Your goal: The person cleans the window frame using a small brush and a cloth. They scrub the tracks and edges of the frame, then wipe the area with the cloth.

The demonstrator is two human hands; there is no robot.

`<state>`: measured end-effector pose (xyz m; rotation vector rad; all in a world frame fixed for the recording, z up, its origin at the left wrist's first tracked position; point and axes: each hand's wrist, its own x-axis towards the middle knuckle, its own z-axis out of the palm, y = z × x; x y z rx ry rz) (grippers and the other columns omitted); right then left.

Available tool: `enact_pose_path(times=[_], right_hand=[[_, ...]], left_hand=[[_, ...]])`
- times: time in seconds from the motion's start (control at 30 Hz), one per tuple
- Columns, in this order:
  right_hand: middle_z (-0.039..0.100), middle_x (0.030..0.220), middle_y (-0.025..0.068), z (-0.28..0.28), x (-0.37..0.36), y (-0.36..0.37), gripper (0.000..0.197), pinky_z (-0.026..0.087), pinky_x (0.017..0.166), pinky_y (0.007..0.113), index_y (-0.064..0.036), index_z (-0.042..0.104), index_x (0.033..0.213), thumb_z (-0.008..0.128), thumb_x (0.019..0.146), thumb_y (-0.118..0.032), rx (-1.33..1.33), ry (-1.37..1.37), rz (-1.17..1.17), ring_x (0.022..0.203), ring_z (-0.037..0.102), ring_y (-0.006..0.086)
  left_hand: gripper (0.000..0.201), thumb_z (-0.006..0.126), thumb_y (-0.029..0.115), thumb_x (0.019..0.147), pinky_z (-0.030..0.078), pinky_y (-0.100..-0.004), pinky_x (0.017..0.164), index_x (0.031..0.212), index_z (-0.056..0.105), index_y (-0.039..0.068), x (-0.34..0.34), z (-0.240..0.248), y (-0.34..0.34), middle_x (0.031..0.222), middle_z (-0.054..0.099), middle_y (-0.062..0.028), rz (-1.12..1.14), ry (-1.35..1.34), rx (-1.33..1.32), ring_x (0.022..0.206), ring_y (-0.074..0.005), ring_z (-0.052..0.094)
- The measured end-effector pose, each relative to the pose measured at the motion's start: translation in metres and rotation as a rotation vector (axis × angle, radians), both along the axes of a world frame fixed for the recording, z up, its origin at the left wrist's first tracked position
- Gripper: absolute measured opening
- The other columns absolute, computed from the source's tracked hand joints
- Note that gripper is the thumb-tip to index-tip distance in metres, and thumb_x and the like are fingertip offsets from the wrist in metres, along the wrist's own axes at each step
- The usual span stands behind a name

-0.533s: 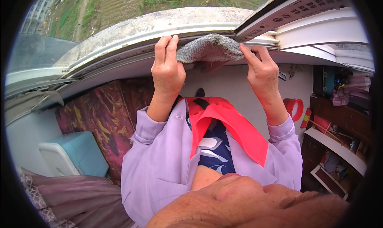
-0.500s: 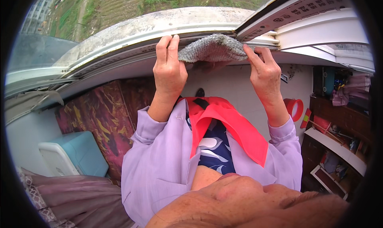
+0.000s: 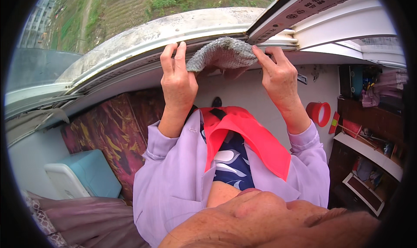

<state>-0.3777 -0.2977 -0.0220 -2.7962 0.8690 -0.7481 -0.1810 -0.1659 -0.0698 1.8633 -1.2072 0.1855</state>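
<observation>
Took in soft, bright daylight from outdoors, beyond the grip on the gray cloth. Bleached the outer ledge nearly white just past the grip. Dimmed on the near side, sinking into deep shade at the dark cabinet well right of the grip. Showed weak, soft-edged shadows. Smeared the grass beyond and left of the grip into streaks, yet rendered the left hand and right hand fairly crisply. Bowed the window track running leftward from the grip, and ended in black, rounded corners.
</observation>
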Motion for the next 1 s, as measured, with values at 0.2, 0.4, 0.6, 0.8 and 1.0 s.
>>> enact_pose_path(times=[0.2,0.4,0.6,0.8,1.0], right_hand=[[0.06,0.093,0.0099,0.002,-0.024,0.002,0.039,0.052,0.064,0.038,-0.0109,0.07,0.112,0.066,0.076,0.005,0.012,-0.018,-0.165,0.075,0.064,0.0281],[0.061,0.094,0.0113,0.003,-0.021,0.002,0.037,0.052,0.062,0.034,-0.0087,0.071,0.113,0.067,0.08,0.007,-0.066,-0.007,-0.144,0.07,0.065,0.025],[0.061,0.094,0.0112,-0.005,-0.021,0.0,0.036,0.052,0.062,0.035,-0.0081,0.071,0.113,0.068,0.08,0.006,-0.013,-0.077,-0.102,0.072,0.065,0.0263],[0.061,0.094,0.0102,-0.001,-0.033,0.009,0.04,0.053,0.065,0.037,-0.0105,0.07,0.114,0.066,0.077,0.005,-0.018,-0.037,-0.168,0.077,0.065,0.0284],[0.061,0.096,0.0117,-0.007,-0.021,0.011,0.043,0.054,0.065,0.036,-0.0105,0.07,0.115,0.068,0.075,0.006,-0.011,-0.095,-0.073,0.079,0.066,0.0292]], left_hand=[[0.065,0.058,-0.016,0.067,0.053,-0.0346,0.068,0.129,0.058,0.004,-0.028,-0.004,-0.023,0.128,0.051,-0.0144,-0.152,-0.008,-0.041,0.079,-0.0232,0.062],[0.057,0.062,-0.015,0.069,0.054,-0.0332,0.069,0.123,0.062,0.003,-0.026,-0.005,-0.018,0.127,0.052,-0.014,-0.18,0.055,-0.093,0.081,-0.0223,0.064],[0.048,0.061,-0.015,0.072,0.055,-0.0322,0.073,0.116,0.067,0.004,-0.03,-0.005,-0.014,0.121,0.057,-0.013,-0.205,0.095,-0.074,0.09,-0.0237,0.068],[0.043,0.064,-0.013,0.071,0.055,-0.0364,0.081,0.111,0.067,0.004,-0.036,0.001,-0.02,0.109,0.063,-0.0138,-0.315,0.079,-0.076,0.096,-0.0314,0.066],[0.043,0.062,-0.014,0.068,0.055,-0.0377,0.081,0.109,0.064,-0.003,-0.035,0.001,-0.009,0.107,0.061,-0.0163,-0.335,0.048,-0.091,0.095,-0.0328,0.064]])
